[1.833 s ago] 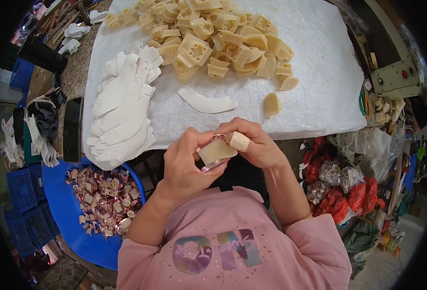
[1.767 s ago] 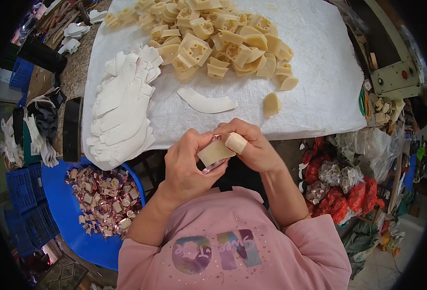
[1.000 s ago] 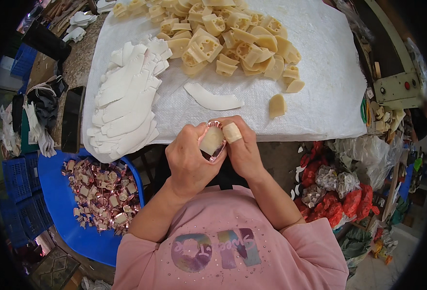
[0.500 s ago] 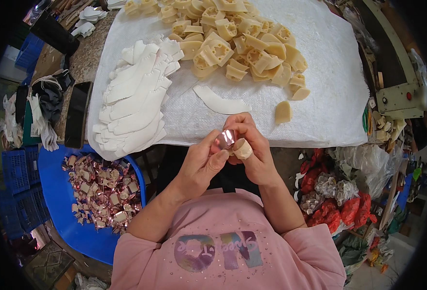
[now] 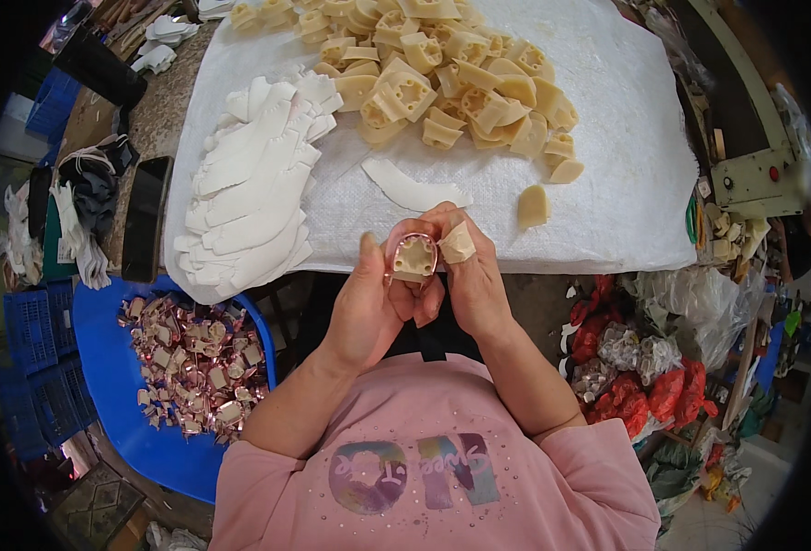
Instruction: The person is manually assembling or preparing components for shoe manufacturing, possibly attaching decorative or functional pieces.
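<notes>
A small shoe heel (image 5: 413,258), beige with holes inside and shiny pink metallic covering round its outer wall, sits between my hands, its hollow end facing up. My left hand (image 5: 366,298) is closed around it from the left and below, thumb standing upward. My right hand (image 5: 479,289) grips it from the right, with beige tape (image 5: 458,243) wrapped on the thumb. Just beyond my hands lies one curved white strip (image 5: 414,188). A single beige heel (image 5: 533,207) rests to the right of that strip.
A large heap of bare beige heels (image 5: 442,83) covers the far part of the white woven sheet (image 5: 607,184). Overlapping white strips (image 5: 245,193) lie at left, beside a black phone (image 5: 147,220). Below left, a blue basin (image 5: 111,404) holds pink-covered heels. Red bags (image 5: 644,399) are at right.
The pink-covered heel has turned so its hollow end faces up. My left thumb has lifted off it, and my right hand has shifted slightly up and left.
</notes>
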The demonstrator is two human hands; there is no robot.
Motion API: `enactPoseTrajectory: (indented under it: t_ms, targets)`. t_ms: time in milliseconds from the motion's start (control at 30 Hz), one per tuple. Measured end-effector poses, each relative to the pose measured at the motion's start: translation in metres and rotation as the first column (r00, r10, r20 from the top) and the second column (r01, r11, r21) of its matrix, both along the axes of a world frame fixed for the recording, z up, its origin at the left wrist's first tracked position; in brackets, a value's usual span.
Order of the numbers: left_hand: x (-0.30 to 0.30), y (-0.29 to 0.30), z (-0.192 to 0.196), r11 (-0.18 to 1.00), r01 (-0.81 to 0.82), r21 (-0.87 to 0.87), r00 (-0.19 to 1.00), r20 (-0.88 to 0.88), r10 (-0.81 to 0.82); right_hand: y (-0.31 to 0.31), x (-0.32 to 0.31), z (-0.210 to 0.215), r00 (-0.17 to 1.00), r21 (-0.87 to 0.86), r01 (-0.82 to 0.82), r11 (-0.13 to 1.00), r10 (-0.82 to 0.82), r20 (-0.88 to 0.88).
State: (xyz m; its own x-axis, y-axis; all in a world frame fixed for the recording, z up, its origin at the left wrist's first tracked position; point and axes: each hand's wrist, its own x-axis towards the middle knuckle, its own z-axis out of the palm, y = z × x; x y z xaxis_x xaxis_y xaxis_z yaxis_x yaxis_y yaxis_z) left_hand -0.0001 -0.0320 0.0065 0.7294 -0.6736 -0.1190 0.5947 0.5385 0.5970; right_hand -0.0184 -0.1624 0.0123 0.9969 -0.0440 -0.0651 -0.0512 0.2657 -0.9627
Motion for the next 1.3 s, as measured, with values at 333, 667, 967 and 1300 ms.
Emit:
enactPoseTrajectory:
  t_ms: [333,667,967,1300]
  targets:
    - [0.005,0.051,0.013,0.990,-0.118,0.081,0.971,-0.198,0.132,-0.010,0.023,-0.003,0.954,-0.400,0.224,0.889,-0.115,0.278]
    - [-0.008,0.146,-0.002,0.211,-0.844,0.494,0.474,0.501,0.724,-0.019,0.034,-0.021,0.913,-0.885,0.381,0.269,0.042,0.406]
    - [-0.040,0.304,-0.068,-0.673,-0.663,0.329,0.393,0.918,0.062,-0.019,0.038,-0.023,0.940,-0.936,0.296,0.191,0.113,0.321]
    - [-0.002,0.053,-0.003,0.749,-0.495,0.441,0.666,0.746,0.001,-0.003,0.013,0.002,0.814,-0.811,0.325,0.487,0.292,0.502]
